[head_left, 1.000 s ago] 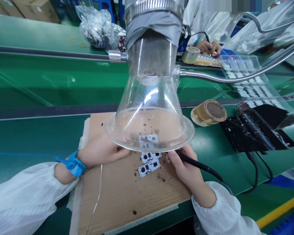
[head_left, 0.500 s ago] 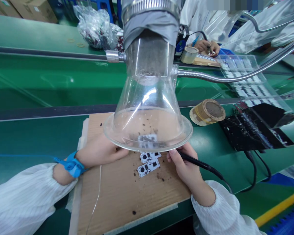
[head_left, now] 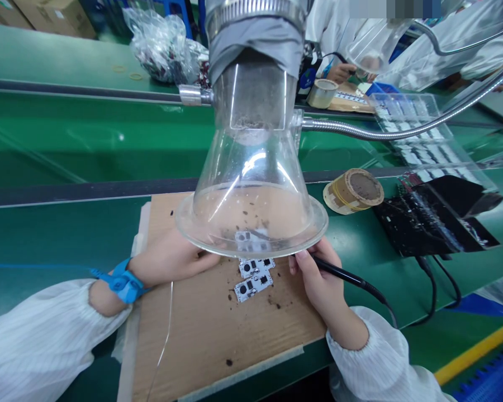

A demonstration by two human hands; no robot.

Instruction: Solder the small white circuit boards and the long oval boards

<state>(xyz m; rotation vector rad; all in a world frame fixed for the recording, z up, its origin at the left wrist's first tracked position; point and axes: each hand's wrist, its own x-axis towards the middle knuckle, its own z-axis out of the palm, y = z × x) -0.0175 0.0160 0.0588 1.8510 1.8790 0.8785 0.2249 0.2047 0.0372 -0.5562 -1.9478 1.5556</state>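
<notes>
Nearest is a brown rectangular work board (head_left: 218, 340) with pale taped edges, lying on the green tabletop (head_left: 58, 234). A thin silvery wire (head_left: 166, 340) crosses its left part and passes out of sight at the left hand (head_left: 178, 257), which wears a blue wrist strap (head_left: 128, 283). White circuit boards with black components (head_left: 254, 286) lie on the work board between the two hands; the farther ones show through a clear flared funnel (head_left: 251, 167). The right hand (head_left: 323, 282) has its fingers closed around a black pen-shaped tool with a cable (head_left: 347, 276), to the right of the nearest circuit board and apart from it. The left fingers, left of the circuit boards, reach under the funnel's rim; whether they grip anything cannot be told. Beyond, to the right, stand a tan cylindrical container (head_left: 354, 191) and a black angular holder (head_left: 440, 215). Farthest, a co-worker's hand (head_left: 340, 72) is partly visible.
</notes>
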